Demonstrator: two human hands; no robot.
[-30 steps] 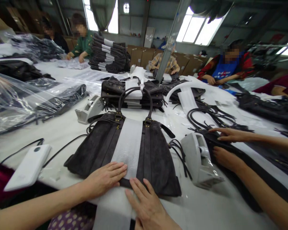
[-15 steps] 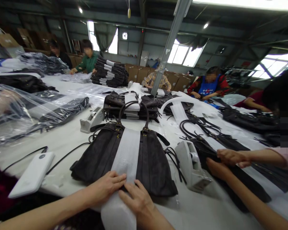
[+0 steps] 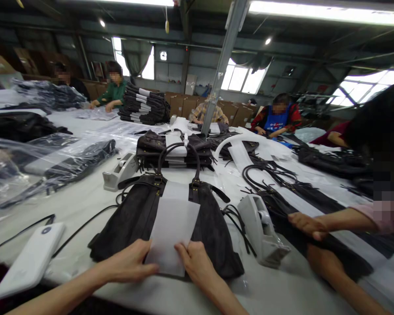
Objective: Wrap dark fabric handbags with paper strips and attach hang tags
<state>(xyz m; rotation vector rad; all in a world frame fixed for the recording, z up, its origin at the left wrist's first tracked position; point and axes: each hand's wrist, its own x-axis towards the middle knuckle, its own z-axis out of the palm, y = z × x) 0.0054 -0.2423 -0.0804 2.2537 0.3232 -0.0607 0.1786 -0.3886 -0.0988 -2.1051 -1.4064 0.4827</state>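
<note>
Left hand [image 3: 131, 263], fingers curled, pinches the strip [image 3: 174, 221] at eight o'clock; right hand [image 3: 199, 264], likewise, at four; bag [image 3: 213, 227] beneath, toward twelve.

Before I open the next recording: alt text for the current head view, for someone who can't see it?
A person's left hand and right hand hold a white strip at its edges over a dark handbag on a white table. A tape dispenser stands at right; beyond it, a co-worker's hands handle another dark bag.
</note>
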